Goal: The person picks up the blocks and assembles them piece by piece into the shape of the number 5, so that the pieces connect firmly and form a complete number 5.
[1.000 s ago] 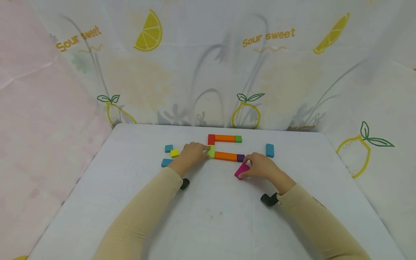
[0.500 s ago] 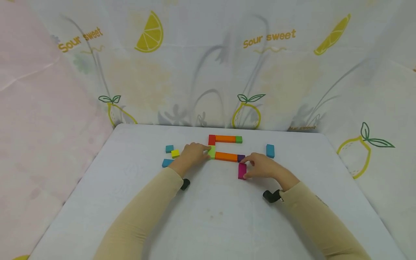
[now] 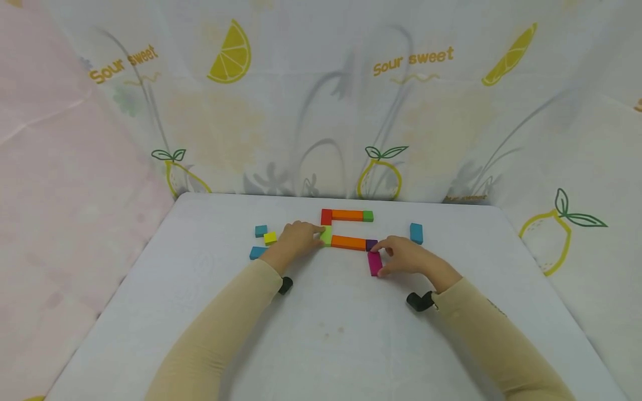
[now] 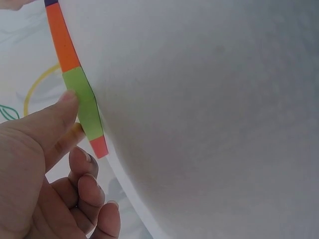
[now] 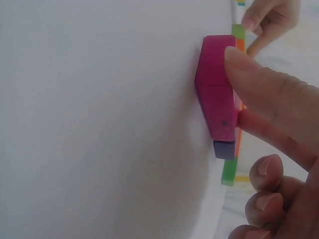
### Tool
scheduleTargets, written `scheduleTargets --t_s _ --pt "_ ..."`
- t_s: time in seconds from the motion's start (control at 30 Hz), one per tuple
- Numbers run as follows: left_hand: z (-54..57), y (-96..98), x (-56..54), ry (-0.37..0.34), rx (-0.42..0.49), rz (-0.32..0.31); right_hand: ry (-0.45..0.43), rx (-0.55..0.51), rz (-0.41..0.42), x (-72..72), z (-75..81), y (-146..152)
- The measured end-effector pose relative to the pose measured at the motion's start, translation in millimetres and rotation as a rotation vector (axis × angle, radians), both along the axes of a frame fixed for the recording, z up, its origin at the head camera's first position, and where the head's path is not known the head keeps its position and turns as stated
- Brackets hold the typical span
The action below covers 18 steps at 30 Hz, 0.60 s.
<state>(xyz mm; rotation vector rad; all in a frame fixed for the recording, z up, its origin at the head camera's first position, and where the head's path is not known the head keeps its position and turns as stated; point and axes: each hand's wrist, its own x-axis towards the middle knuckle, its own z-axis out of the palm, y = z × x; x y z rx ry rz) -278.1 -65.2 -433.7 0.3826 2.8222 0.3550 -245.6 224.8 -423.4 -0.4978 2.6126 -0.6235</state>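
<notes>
In the head view, my left hand (image 3: 299,236) holds a light green block (image 3: 326,236) steady, thumb and index finger on its left side. My right hand (image 3: 406,256) pinches a magenta block (image 3: 375,264) between thumb and index finger, the block lying flat just below a small purple block (image 3: 371,245). A long orange block (image 3: 348,242) runs between the light green and purple blocks. Behind the light green block sits a red block (image 3: 326,216), joined to another orange block (image 3: 348,215) with a green block (image 3: 368,216) at its right end.
Left of my left hand lie a small teal block (image 3: 261,230), a yellow block (image 3: 270,238) and a blue block (image 3: 258,253), partly behind the forearm. Another blue block (image 3: 416,233) lies at the right. A patterned cloth (image 3: 321,111) hangs behind the white table (image 3: 321,345).
The magenta block has turned from a slant to nearly straight, its far end now against the purple block. My right hand shifted slightly right with it. The left hand stayed in place.
</notes>
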Motion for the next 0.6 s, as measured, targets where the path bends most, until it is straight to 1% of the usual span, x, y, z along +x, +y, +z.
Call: scheduleTargets --t_s 0.3,0.47,0.6 --pt "1.4 0.2 0.3 0.012 0.0 -0.012 -0.011 0.016 0.019 -1.8 2.6 1.3" --pt "2.1 0.2 1.5 0.012 -0.001 -0.008 -0.013 0.015 0.022 -3.0 3.2 2.0" --pt "0.3 0.2 0.7 0.014 -0.003 -0.009 -0.014 0.02 0.022 -4.2 3.0 3.1"
